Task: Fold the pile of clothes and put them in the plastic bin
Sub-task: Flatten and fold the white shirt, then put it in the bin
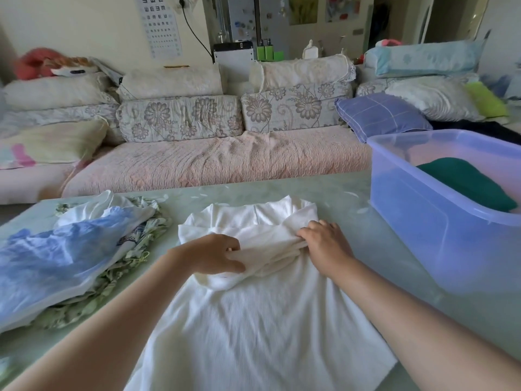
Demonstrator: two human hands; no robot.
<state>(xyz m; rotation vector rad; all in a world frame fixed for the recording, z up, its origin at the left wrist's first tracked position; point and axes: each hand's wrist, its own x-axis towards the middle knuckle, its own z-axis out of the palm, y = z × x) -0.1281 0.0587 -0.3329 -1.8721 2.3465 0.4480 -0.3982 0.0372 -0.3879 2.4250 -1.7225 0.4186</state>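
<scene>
Holding a bunched fold of the white ribbed top (pixel 253 334) at the centre of the frame, you have both hands on the cloth. Your left grip (pixel 217 253) is closed, fingers curled and thumb pinching the left end of that fold. Your right grip (pixel 324 246) is closed too, its fingers tucked into the right end of the same fold, knuckles up. The top lies on the pale green worktop (pixel 310 187); its near part spreads flat toward the bottom edge of the frame, and its far part is doubled over just beyond your hands. At the left of the frame sits the pile of clothes (pixel 84 249): a light blue garment (pixel 56 255) on top, a leaf-print piece (pixel 135 244) under it and a white piece (pixel 93 204) at the far side. The pile is just beside the top, not touching your hands. At the right of the frame the translucent plastic bin (pixel 423 198) stands on the worktop, near your right forearm, with a dark green folded garment (pixel 473 182) inside it. Across the upper half of the frame runs a sofa (pixel 211 162) with a pink cover and floral cushions.
</scene>
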